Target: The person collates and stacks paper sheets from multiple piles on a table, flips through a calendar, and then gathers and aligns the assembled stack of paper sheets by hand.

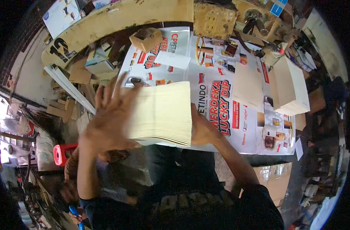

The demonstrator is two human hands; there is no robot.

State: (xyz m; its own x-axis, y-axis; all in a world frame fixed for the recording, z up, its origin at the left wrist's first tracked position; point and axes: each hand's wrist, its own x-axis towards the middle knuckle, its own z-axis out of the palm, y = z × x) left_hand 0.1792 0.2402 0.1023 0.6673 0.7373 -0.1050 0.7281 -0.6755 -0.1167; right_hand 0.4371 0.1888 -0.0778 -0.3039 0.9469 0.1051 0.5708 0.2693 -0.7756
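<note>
A thick stack of cream paper sheets lies in front of me at the near side of the table, its layered edges fanning slightly along the front. My right hand grips the stack's right side, with the fingertips hidden behind it. Blurred by motion, my left hand is beside the stack's left end with its fingers spread. Whether it touches the paper I cannot tell. Farther right stands a second tall block of cream paper, and a flat cream sheet or thin pile lies beside it.
A printed white banner covers the tabletop. On it are a brown cardboard piece and a white slip. A worn yellow machine frame curves along the back. White strips and box scraps lie left, above a red container.
</note>
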